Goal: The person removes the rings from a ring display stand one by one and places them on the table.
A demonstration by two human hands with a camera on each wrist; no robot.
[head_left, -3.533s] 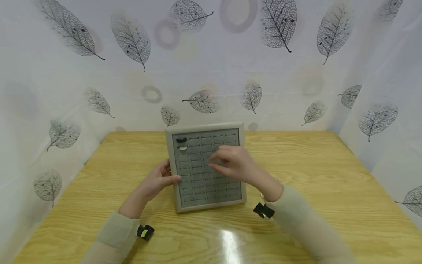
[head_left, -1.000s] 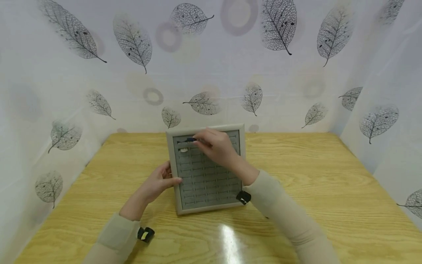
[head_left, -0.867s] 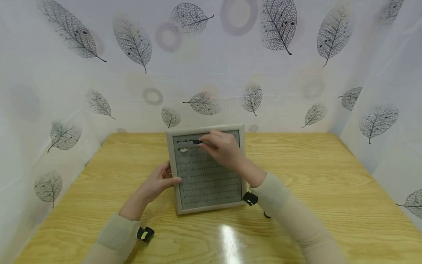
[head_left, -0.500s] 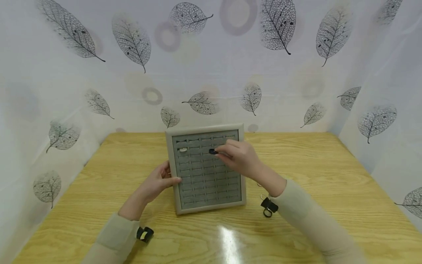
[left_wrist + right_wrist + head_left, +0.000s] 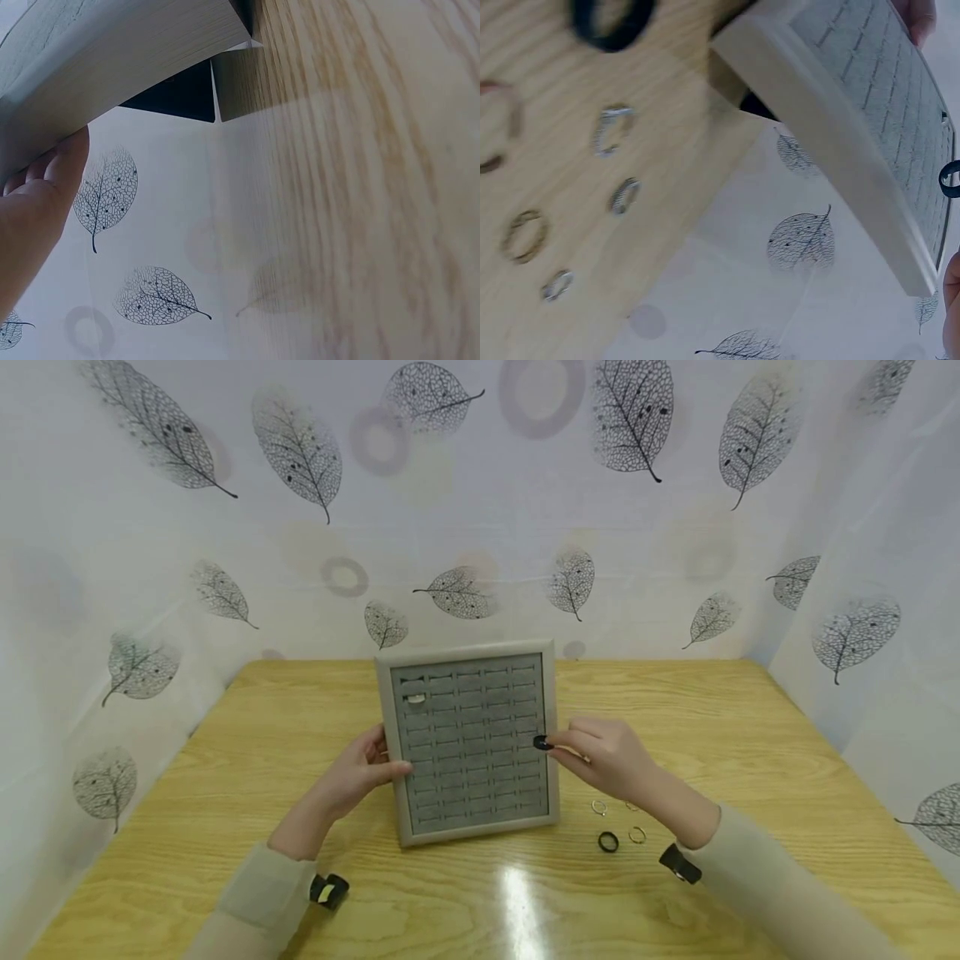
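Note:
A ring display board [image 5: 472, 760] with a pale frame and rows of grey slots stands propped up, tilted back. My left hand [image 5: 352, 785] grips its left edge, thumb on the front and fingers behind. At the board's right edge in the head view, my right hand [image 5: 607, 758] pinches a black ring [image 5: 542, 743] between thumb and fingertips. One silver ring [image 5: 416, 699] sits in the second row at the far left; the slot above it gapes slightly. In the right wrist view the pinched black ring shows at the right border, in front of the board.
Below my right hand lie a second black ring [image 5: 608, 851], a silver ring [image 5: 599, 802] and, in the right wrist view, a gold ring [image 5: 536, 246] among several others. The wooden table [image 5: 285, 710] ends at a leaf-patterned cloth [image 5: 480, 510] behind the board.
The black ring has left the top left slot. My right hand has carried it right and down to the board's edge, uncovering rings on the table. My left hand has stayed put.

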